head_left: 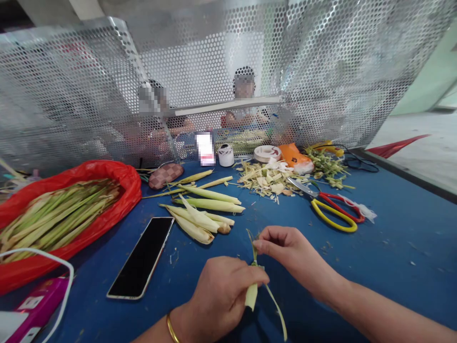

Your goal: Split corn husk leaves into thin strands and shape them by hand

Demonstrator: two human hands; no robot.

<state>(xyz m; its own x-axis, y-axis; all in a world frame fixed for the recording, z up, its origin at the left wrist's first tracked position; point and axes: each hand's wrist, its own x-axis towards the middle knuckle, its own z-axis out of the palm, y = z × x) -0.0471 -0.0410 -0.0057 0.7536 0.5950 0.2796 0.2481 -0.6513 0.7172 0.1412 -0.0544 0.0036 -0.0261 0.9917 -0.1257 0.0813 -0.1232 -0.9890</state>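
Observation:
My left hand (223, 295) is closed around a pale green stalk (251, 294), low in the middle of the blue table (392, 247). My right hand (285, 247) pinches a thin leaf strip at the top of that same stalk, fingers pressed together. A loose strip hangs down from the stalk toward me. Just beyond the hands lies a small pile of peeled stalks (203, 209).
A red bag of green stalks (64, 209) sits at left, a black phone (143, 257) beside it. Red-and-yellow scissors (332, 207) and a heap of trimmings (267, 178) lie behind. A perforated metal screen (321, 71) backs the table; people sit beyond it.

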